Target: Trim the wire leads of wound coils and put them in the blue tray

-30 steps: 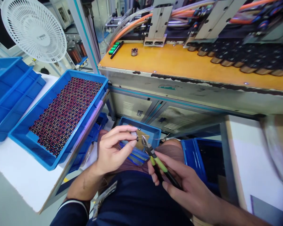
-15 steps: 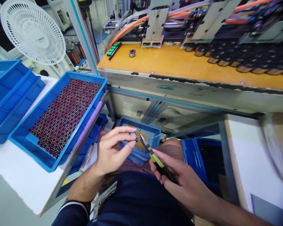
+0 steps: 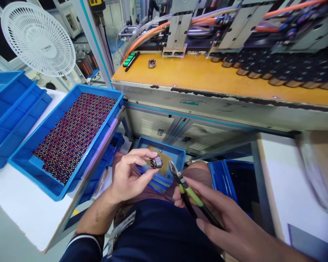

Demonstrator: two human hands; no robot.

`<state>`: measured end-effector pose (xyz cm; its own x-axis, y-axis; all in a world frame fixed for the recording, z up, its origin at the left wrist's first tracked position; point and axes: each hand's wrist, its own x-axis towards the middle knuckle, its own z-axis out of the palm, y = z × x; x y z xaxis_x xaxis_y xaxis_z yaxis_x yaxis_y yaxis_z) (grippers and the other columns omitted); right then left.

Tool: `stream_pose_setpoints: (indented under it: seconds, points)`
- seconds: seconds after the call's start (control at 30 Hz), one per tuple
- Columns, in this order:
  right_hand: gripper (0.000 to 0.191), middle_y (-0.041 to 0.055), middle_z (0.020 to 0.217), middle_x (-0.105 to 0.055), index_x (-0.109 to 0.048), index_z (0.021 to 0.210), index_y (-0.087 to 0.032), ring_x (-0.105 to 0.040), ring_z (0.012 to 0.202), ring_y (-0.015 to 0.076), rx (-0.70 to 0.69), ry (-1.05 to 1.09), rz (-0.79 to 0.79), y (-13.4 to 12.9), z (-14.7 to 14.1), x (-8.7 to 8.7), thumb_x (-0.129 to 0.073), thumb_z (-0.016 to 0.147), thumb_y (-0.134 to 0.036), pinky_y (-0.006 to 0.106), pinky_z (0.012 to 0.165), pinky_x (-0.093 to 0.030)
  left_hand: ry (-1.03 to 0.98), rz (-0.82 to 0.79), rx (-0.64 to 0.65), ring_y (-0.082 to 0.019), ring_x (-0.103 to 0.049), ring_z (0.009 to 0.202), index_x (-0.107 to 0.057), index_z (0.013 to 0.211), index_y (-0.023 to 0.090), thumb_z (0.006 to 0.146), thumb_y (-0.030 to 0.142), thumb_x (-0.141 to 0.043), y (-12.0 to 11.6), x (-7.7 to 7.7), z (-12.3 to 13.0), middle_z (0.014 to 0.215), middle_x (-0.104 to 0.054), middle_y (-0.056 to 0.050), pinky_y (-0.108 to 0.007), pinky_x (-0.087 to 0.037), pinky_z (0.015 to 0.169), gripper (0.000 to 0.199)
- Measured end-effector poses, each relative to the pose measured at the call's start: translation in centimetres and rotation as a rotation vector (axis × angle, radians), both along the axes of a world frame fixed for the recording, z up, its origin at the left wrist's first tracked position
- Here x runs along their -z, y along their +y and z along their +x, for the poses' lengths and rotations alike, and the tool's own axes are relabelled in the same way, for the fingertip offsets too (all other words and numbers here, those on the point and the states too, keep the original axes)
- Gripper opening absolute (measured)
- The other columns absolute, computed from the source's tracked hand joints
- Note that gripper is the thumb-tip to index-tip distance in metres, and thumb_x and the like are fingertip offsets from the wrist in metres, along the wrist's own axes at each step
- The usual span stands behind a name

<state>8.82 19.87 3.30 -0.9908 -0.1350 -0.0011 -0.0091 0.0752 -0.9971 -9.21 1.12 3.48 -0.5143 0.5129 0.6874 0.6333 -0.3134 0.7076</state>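
Observation:
Between the thumb and fingertips of my left hand is a small round wound motor stator, with a grey metal side and dark, copper-toned windings facing left. My right hand grips a pair of diagonal cutters by its green and black handles. The handles are spread, and the jaws stand slightly apart, just right of the stator without touching it. Below both hands, a blue bin with a brown piece of cardboard inside sits over my lap.
A blue tray full of small stators stands on the white table at left, beside stacked blue bins. Ahead, the orange bench carries one stator, a pen and rows of dark-topped copper parts. A white fan stands back left.
The stator has been turned in my left hand so its wound face shows. The cutters have drawn back right and their handles have spread. The thin wire seen near the jaws no longer shows.

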Motion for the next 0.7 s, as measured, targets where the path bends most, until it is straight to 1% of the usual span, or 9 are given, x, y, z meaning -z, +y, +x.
stream_pose_setpoints:
  seconds: [0.13, 0.27, 0.37, 0.53, 0.7]
  points:
    - [0.074, 0.0044, 0.137, -0.052, -0.027, 0.153, -0.043, -0.056, 0.125, 0.0182, -0.02, 0.005, -0.023, -0.27, -0.24, -0.36, -0.046, 0.093, -0.005, 0.033, 0.109, -0.047, -0.008, 0.007, 0.018, -0.024, -0.069, 0.109, -0.049, 0.113, 0.02, 0.07, -0.012, -0.071, -0.17, 0.22, 0.18, 0.118, -0.067, -0.01, -0.041, -0.062, 0.089, 0.057]
    - [0.075, 0.0039, 0.132, -0.053, -0.027, 0.152, -0.044, -0.058, 0.119, 0.0163, -0.039, 0.007, -0.032, -0.5, -0.62, -0.54, -0.045, 0.092, -0.003, 0.032, 0.106, -0.049, -0.025, 0.01, 0.037, -0.024, -0.068, 0.112, -0.049, 0.115, 0.02, 0.071, -0.012, -0.069, -0.46, 0.3, 0.32, 0.119, -0.068, -0.01, -0.042, -0.062, 0.09, 0.058]
    - [0.075, 0.0045, 0.13, -0.053, -0.027, 0.152, -0.042, -0.058, 0.115, 0.0154, -0.047, -0.006, -0.045, -0.61, -0.8, -0.51, -0.044, 0.091, -0.001, 0.032, 0.104, -0.05, -0.027, -0.002, 0.036, -0.024, -0.068, 0.112, -0.049, 0.116, 0.021, 0.074, -0.009, -0.069, -0.59, 0.33, 0.4, 0.119, -0.069, -0.01, -0.042, -0.061, 0.092, 0.055]
    - [0.072, 0.0068, 0.124, -0.055, -0.028, 0.153, -0.036, -0.06, 0.107, 0.015, -0.059, -0.002, -0.076, -0.72, -0.91, -0.73, -0.042, 0.092, -0.001, 0.034, 0.101, -0.052, -0.035, -0.021, 0.026, -0.021, -0.069, 0.109, -0.05, 0.115, 0.022, 0.078, -0.003, -0.069, -0.6, 0.41, 0.52, 0.119, -0.069, -0.01, -0.039, -0.061, 0.092, 0.049]
    - [0.072, 0.0051, 0.119, -0.057, -0.029, 0.152, -0.038, -0.06, 0.1, 0.013, -0.057, -0.041, -0.146, -0.85, -0.91, -0.79, -0.041, 0.092, 0.0, 0.03, 0.096, -0.053, -0.051, -0.041, 0.031, -0.022, -0.069, 0.11, -0.051, 0.115, 0.022, 0.078, -0.004, -0.069, -0.67, 0.35, 0.56, 0.118, -0.07, -0.01, -0.038, -0.062, 0.089, 0.048]
